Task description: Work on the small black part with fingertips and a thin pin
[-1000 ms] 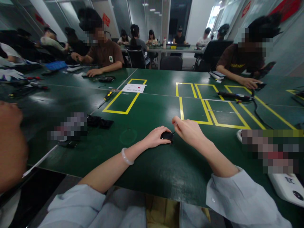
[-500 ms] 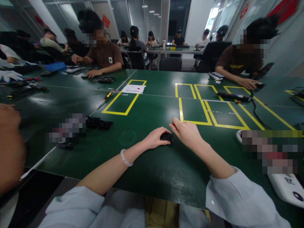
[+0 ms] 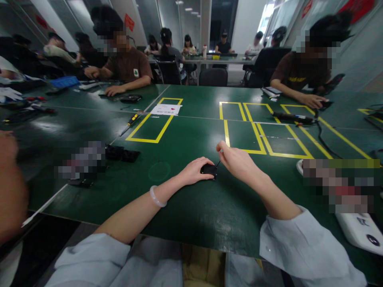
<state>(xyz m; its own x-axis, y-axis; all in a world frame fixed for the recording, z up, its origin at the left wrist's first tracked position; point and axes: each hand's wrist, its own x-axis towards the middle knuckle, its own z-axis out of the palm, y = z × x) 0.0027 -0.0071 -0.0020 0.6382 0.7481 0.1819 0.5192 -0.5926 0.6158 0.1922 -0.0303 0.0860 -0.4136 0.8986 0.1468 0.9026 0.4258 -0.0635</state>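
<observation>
My left hand (image 3: 196, 170) grips a small black part (image 3: 208, 170) on the green table, thumb on the near side and fingers on the far side. Just to its right, my right hand (image 3: 235, 160) is closed around a thin dark tool (image 3: 218, 164), most of which the fingers hide. The tool slants down to the right edge of the black part. What its tip touches is too small to make out.
Yellow tape (image 3: 142, 140) outlines boxes beyond my hands, with a white paper (image 3: 166, 109) and a yellow-black screwdriver (image 3: 131, 121). Black parts (image 3: 122, 153) lie left; a white device (image 3: 356, 231) lies right. People sit opposite, and a blurred arm (image 3: 12, 187) shows at far left.
My right hand has tilted and shifted slightly right, and more of the thin tool shows. My left hand still grips the black part. The whole view has shifted slightly.
</observation>
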